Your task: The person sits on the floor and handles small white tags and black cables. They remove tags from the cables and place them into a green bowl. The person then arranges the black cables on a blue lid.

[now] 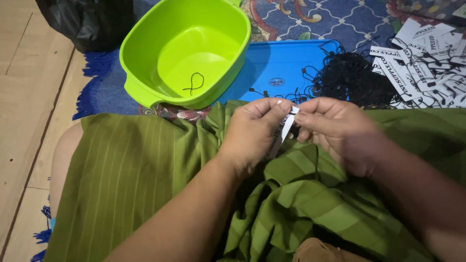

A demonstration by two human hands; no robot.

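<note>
**Piecework on a living-room floor at home**

A home, by the look of it: a wooden floor (29,97), a patterned blue rug (340,19) with a fringe, and a person seated on it, with a green plastic basin (187,53), a blue tray (281,68), and heaps of paper tags (427,58) and black strings (349,80).

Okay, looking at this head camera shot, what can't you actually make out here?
- Narrow white paper tag: pinched between left hand and right hand; the fingers cover most of it.
- Any cord at the grip: too thin to tell.
- Heap of white printed tags: cut off by the right edge.
- Black plastic bag: cut off by the top edge.
- Flat blue plastic lid: partly under the lime-green plastic basin and the tangle of black cords.
</note>
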